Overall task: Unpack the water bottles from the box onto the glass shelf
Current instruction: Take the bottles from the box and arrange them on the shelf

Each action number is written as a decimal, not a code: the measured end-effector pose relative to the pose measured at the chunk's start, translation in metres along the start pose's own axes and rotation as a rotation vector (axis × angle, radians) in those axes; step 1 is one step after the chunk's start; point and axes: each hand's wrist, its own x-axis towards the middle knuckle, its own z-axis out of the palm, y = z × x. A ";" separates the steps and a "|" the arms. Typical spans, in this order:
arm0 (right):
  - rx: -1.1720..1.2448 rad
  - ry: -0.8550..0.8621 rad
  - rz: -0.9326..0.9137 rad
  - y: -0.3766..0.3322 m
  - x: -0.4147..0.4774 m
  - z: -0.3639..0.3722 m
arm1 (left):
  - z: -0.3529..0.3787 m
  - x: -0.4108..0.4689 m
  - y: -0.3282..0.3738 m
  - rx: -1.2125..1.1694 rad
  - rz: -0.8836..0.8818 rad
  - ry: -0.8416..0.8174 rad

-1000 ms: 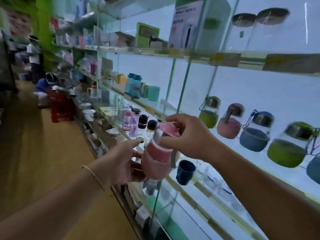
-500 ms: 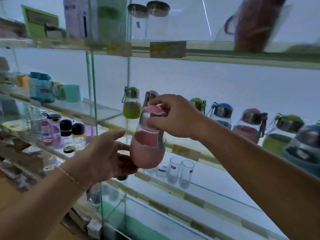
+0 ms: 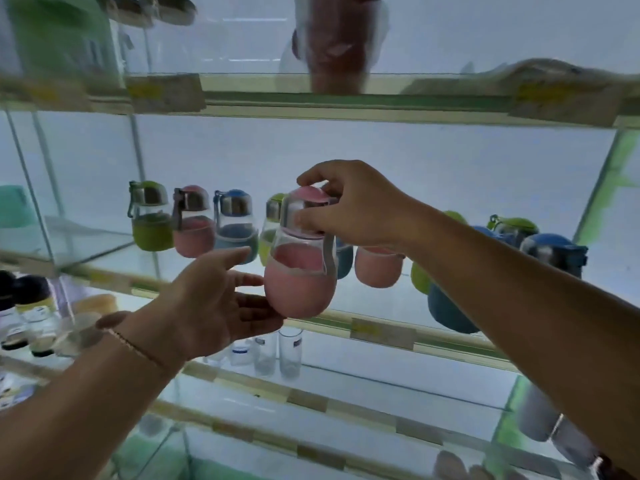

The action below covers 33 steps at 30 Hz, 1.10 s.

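Observation:
A pink water bottle (image 3: 298, 285) with a clear upper half and pink lid is held upright in front of the glass shelf (image 3: 381, 329). My right hand (image 3: 356, 209) grips its lid and neck from above. My left hand (image 3: 211, 306) is spread under and beside its base, fingertips touching the pink sleeve. On the shelf behind stand a green bottle (image 3: 150, 220), a pink bottle (image 3: 192, 226) and a blue bottle (image 3: 235, 226) at the left, with more bottles partly hidden behind the held one and my right arm. The box is out of view.
An upper glass shelf (image 3: 346, 102) carries a wrapped brown bottle (image 3: 337, 46) and jars. A lower shelf holds clear drinking glasses (image 3: 277, 351). Black-capped bottles (image 3: 24, 306) stand at the left. A blue-lidded bottle (image 3: 554, 251) sits at the right.
The view swung right from the aisle to face the shelf squarely. Both hands kept the pink bottle, which now sits level with the row of bottles.

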 end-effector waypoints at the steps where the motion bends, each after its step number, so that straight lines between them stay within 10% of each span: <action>1: -0.002 0.000 0.004 0.006 -0.001 -0.006 | 0.008 0.004 -0.001 -0.002 -0.001 -0.002; 33: -0.443 -0.129 0.056 0.093 -0.007 -0.066 | 0.107 0.095 -0.016 0.283 -0.098 -0.171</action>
